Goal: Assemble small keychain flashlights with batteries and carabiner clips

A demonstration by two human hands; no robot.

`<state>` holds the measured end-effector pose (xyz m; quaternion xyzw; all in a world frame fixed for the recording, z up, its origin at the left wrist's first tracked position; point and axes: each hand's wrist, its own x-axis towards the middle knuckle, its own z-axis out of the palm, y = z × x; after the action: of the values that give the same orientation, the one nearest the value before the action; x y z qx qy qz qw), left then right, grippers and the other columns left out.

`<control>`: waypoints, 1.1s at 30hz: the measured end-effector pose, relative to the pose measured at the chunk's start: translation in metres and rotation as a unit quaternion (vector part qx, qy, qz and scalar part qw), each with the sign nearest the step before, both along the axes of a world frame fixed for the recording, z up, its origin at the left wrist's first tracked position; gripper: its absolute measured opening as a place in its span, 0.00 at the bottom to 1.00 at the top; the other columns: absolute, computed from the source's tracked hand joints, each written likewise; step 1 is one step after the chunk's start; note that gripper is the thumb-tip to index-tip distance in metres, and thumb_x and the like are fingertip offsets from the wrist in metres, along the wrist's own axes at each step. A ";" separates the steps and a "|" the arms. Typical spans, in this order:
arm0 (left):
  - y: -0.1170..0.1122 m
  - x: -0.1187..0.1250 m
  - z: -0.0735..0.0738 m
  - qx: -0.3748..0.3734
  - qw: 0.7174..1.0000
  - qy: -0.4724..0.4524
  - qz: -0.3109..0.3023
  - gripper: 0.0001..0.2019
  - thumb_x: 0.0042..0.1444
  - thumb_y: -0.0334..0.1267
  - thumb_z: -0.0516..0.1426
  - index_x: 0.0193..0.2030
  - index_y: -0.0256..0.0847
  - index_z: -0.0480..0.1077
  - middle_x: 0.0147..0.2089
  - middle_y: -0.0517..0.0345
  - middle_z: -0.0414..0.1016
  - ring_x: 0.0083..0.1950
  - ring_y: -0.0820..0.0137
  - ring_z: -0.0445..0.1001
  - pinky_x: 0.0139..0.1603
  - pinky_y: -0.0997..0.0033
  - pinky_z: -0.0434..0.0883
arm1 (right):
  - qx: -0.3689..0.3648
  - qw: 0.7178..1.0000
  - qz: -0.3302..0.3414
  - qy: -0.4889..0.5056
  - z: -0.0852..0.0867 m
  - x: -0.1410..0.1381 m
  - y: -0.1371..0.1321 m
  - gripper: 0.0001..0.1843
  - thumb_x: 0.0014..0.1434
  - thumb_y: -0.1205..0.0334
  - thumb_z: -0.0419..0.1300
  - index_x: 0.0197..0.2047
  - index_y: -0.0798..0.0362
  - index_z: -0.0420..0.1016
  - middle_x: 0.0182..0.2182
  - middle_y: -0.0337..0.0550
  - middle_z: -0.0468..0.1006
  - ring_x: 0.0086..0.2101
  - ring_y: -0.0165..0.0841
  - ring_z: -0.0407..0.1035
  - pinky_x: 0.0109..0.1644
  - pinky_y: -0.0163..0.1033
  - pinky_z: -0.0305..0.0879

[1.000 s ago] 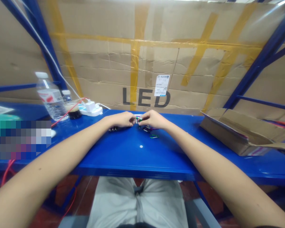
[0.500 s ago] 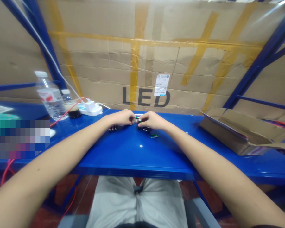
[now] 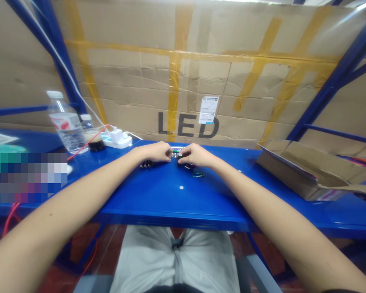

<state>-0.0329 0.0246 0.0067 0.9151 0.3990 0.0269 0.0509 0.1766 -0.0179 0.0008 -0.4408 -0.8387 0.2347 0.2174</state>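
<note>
My left hand [image 3: 160, 152] is at the far part of the blue table, fingers curled in; whatever lies in them, if anything, is hidden. Close to its right is my right hand [image 3: 195, 154], its thumb and fingers pinching a small dark cylinder [image 3: 179, 156] with a pale end. Between and behind the hands lie several small shiny pieces [image 3: 174, 154], too small to name. Several dark little cylinders [image 3: 145, 164] sit partly under my left wrist. A green carabiner [image 3: 198, 175] rests just below my right hand, near some dark items [image 3: 187, 166] half hidden by it.
On the left stand a water bottle [image 3: 67, 126], a smaller bottle with dark liquid [image 3: 94, 140] and a white power strip [image 3: 118, 140] with cables. An open cardboard box [image 3: 299, 175] is at the right. A big taped carton [image 3: 134, 89] rises behind the blue table [image 3: 158, 203].
My left hand has drawn slightly away from the small pieces between the hands, showing more of them. My right hand stays almost in place with the dark cylinder.
</note>
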 end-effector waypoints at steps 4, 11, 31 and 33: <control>-0.002 -0.001 0.008 0.093 0.992 -0.062 -0.055 0.09 0.53 0.36 0.56 0.38 0.40 0.76 0.35 0.55 0.79 0.33 0.69 0.74 0.33 0.72 0.64 | 0.006 1.000 0.012 0.003 -0.003 0.000 0.001 0.07 0.49 0.60 0.64 0.26 0.56 0.76 0.20 0.34 0.68 0.23 0.27 0.59 0.29 0.35 0.52; -0.025 0.007 0.025 0.182 0.966 -0.142 -0.118 0.10 0.55 0.36 0.56 0.41 0.40 0.76 0.34 0.57 0.79 0.32 0.71 0.74 0.35 0.72 0.65 | 0.128 0.991 0.007 0.049 -0.007 0.005 0.010 0.07 0.57 0.67 0.58 0.38 0.55 0.78 0.34 0.42 0.79 0.34 0.33 0.69 0.39 0.37 0.61; -0.029 0.016 0.012 0.342 0.928 -0.078 -0.122 0.11 0.63 0.39 0.52 0.44 0.41 0.75 0.35 0.56 0.80 0.34 0.70 0.76 0.33 0.72 0.64 | 0.118 0.984 0.001 0.134 -0.008 0.011 0.019 0.08 0.54 0.65 0.64 0.38 0.55 0.79 0.33 0.42 0.79 0.36 0.34 0.70 0.42 0.39 0.65; -0.029 0.016 0.012 0.345 0.927 -0.079 -0.124 0.11 0.64 0.39 0.52 0.43 0.41 0.74 0.36 0.56 0.80 0.35 0.69 0.76 0.33 0.72 0.64 | 0.127 0.982 0.004 0.137 -0.009 0.011 0.019 0.07 0.54 0.65 0.64 0.38 0.55 0.79 0.33 0.42 0.79 0.36 0.34 0.70 0.42 0.39 0.65</control>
<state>-0.0171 -0.0043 0.0188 0.9134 0.2428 0.2283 -0.2337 0.1878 0.0012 -0.0077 -0.3698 -0.8258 0.1857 0.3832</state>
